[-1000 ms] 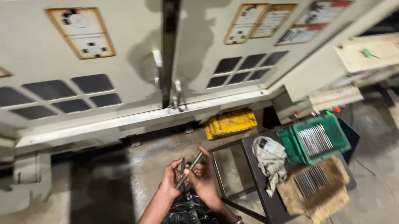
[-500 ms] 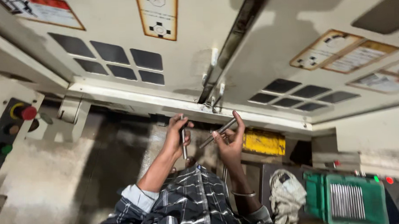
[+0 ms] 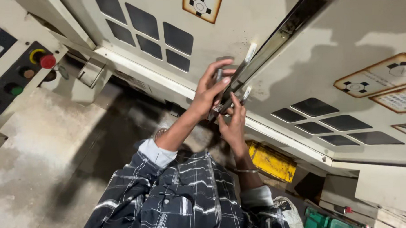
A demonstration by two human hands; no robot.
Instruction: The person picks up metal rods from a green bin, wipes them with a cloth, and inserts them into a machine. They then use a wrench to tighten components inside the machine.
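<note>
My left hand [image 3: 210, 89] is raised to the dark seam [image 3: 281, 35] between two cream machine doors [image 3: 253, 18]. Its fingers are closed round a short grey metal piece [image 3: 218, 75]. Just below it, my right hand [image 3: 233, 125] points its fingers upward and grips a thin metal rod [image 3: 229, 97], which lies slanted along the seam. Both hands touch each other beside two white door handles [image 3: 250, 52]. How the rod ends meet the handles is hidden by my fingers. My checked sleeves fill the lower middle.
A control panel with a red button [image 3: 47, 61] and a green button [image 3: 15, 90] stands at the left. A yellow box [image 3: 272, 161] lies under the doors. At the bottom right sit a green crate [image 3: 323, 222] and a white cloth [image 3: 289, 212]. Stained concrete floor [image 3: 55, 146] lies below.
Both hands have risen from low near the floor up to the door seam, carrying the metal pieces. The view has swung left and tilted, and the control panel has come into sight.
</note>
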